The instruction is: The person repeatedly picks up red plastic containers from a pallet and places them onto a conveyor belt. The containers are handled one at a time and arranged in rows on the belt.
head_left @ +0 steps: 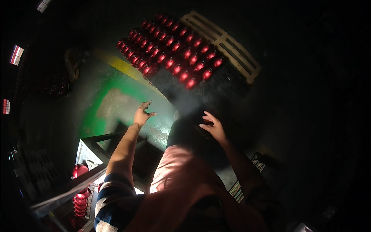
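My left hand hangs in front of me over the floor, its fingers apart and nothing in them. To its right, my right hand is also raised with fingers spread and a bare palm. Beyond both hands stand rows of shiny red rounded metal parts, each with a small dark fitting on top. They are set close together on a dark surface. Neither hand touches them.
A wooden pallet lies beside the far right of the red parts. A dark-framed rack stands at my left, with more red parts stacked below it. The floor is green with a yellow stripe. Deep shadow covers the right.
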The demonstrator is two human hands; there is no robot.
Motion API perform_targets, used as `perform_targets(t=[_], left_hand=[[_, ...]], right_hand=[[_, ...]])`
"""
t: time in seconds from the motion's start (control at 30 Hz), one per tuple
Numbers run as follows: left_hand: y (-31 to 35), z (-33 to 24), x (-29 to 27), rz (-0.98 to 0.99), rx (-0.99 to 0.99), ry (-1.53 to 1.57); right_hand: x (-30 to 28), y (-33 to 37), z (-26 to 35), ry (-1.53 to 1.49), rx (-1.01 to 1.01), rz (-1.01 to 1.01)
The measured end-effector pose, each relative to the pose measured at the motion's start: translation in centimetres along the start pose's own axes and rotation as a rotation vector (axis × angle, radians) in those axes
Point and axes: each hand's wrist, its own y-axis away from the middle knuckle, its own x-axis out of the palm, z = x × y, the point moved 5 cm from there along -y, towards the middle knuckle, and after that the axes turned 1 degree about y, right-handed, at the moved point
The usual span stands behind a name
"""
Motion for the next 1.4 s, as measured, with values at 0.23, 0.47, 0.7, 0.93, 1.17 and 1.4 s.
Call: perform_targets(t=[0.23, 0.47, 0.7, 0.93, 1.17, 1.4], left_hand=[[-15.4, -4.1, 3.5, 0.083, 0.367, -0.307], [-22.1, -9.7, 7.3, 0.583, 0.566, -0.401], [-19.8, -13.9, 7.7, 0.591, 1.106, -0.061], [-18.6, -14.6, 9.4, 0.719, 1.167, -0.176], [-19.0, -13.3, 9.1, 0.625, 0.835, -0.165], [-10.6, -12.2, 7.0, 0.269, 1.158, -0.731]], right_hand=[[1.6, -7.6, -5.6, 0.355, -0.102, -0.071], [3.5, -14.4, -4.8, 0.476, -0.267, -0.089], [3.4, -13.0, -2.5, 0.458, -0.012, -0.122], [3.4, -13.1, -1.3, 0.620, 0.002, -0.130], [4.3, -14.1, -2.1, 0.518, -0.223, -0.155], [4.0, -8.1, 0.7, 0.503, -0.271, -0.035]])
